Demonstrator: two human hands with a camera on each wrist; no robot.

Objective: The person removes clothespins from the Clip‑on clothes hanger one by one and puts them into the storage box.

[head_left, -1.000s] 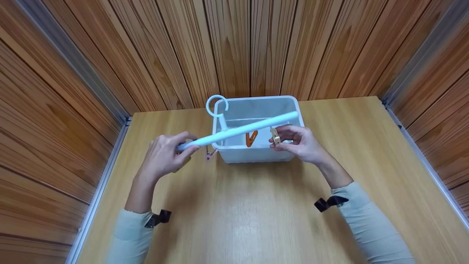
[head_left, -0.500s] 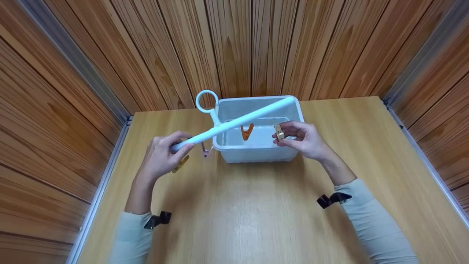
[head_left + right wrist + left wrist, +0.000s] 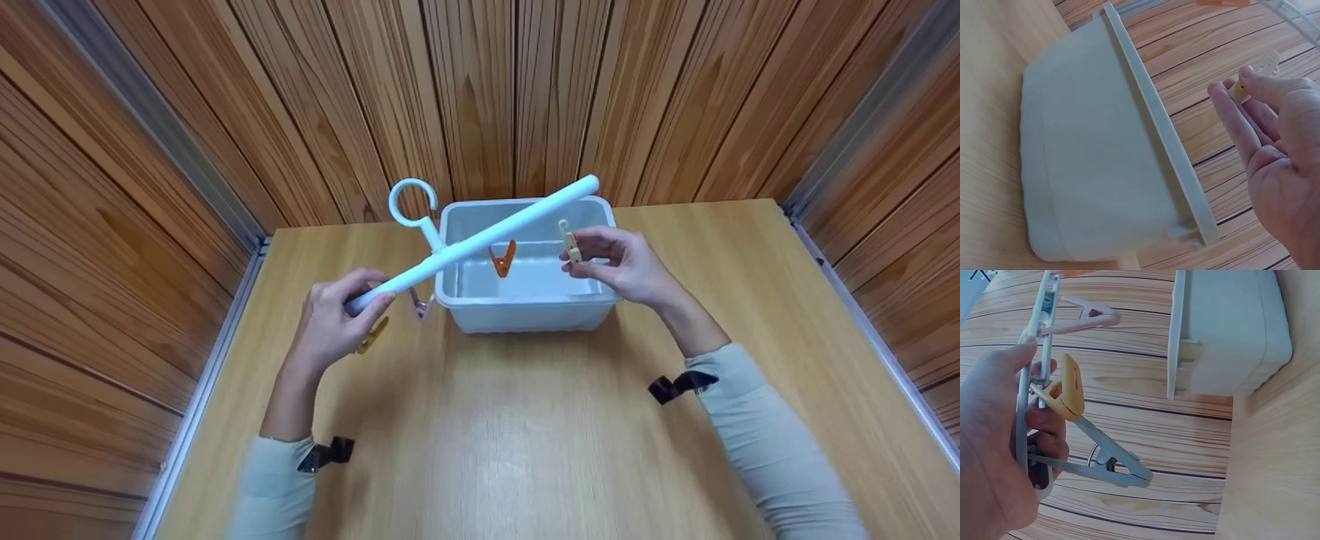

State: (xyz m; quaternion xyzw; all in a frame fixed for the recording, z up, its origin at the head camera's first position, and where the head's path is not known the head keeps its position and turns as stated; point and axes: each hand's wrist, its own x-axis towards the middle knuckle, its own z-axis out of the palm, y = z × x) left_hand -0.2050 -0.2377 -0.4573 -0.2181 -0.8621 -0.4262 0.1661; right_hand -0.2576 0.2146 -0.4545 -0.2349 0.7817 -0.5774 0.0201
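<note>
My left hand grips the near end of a pale blue peg hanger bar with a round hook; the bar slants up over a white plastic tub. An orange peg hangs from the bar over the tub. A yellow peg and a pink peg dangle beside my left hand; the left wrist view shows the yellow peg, the pink peg and a grey peg. My right hand pinches a beige peg just under the bar's far part; the beige peg shows at my fingertips.
The tub stands at the back middle of a light wooden table, close to the wood-panelled back wall. Panelled walls with metal rails close in the left and right sides. Both forearms wear pale sleeves with black wrist straps.
The left hand has tilted the bar's far end upward, lifting the hook and the orange peg. The right hand has risen with the beige peg toward the bar.
</note>
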